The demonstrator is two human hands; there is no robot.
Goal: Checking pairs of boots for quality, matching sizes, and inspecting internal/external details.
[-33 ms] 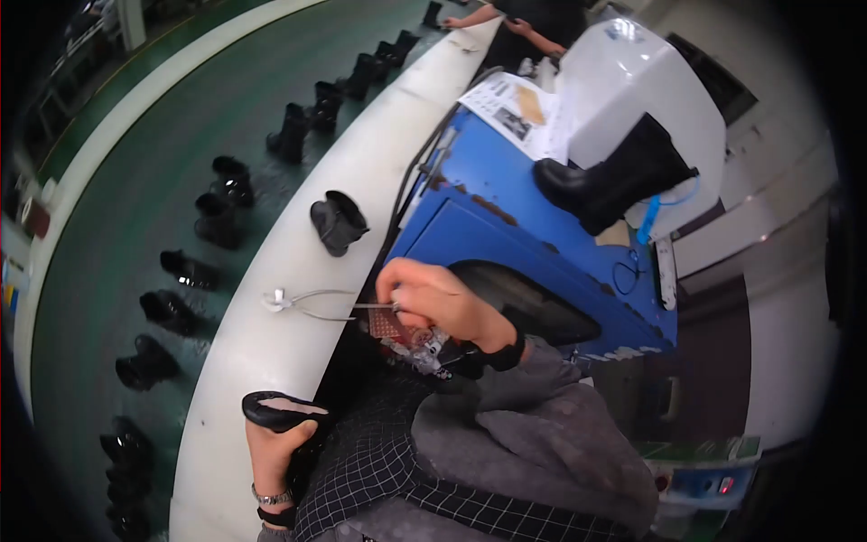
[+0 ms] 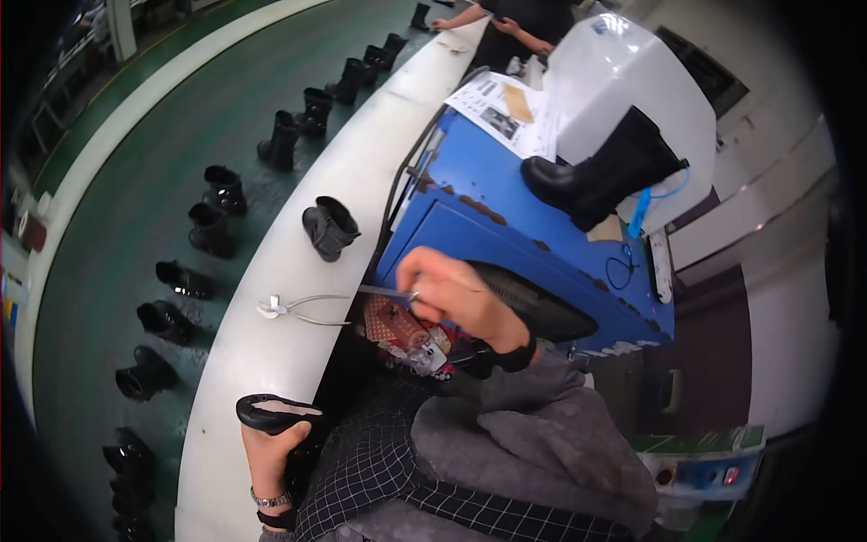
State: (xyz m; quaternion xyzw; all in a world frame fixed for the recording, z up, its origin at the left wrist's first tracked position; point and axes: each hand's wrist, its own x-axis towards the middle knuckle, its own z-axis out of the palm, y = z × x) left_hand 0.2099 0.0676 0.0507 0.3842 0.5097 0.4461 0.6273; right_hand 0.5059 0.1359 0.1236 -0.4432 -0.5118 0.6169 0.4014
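My left hand [image 2: 268,456] is closed round a black shoe piece [image 2: 262,413] with a pale inner face, held at the edge of the white ledge [image 2: 212,425]. My right hand [image 2: 452,289], fingers curled, grips a thin flat metal tool [image 2: 383,291] that points left; its exact kind is unclear. On the ledge between the hands lie metal pincers [image 2: 307,309], jaws to the left. Farther along stands a black ankle boot [image 2: 330,229]. Below my right hand are a brown perforated piece [image 2: 395,323] and a clear-wrapped item [image 2: 432,355], partly hidden.
A row of black boots [image 2: 209,230] lines the green surface beyond the ledge. At right, a chipped blue machine [image 2: 461,167] carries papers [image 2: 506,113], a tall black boot [image 2: 605,172] and a blue tag [image 2: 640,213]. Another person's arm [image 2: 462,16] reaches over the far ledge.
My right hand has risen slightly with the metal tool, showing more of the brown piece below. The view has shifted a little; the left hand keeps its hold.
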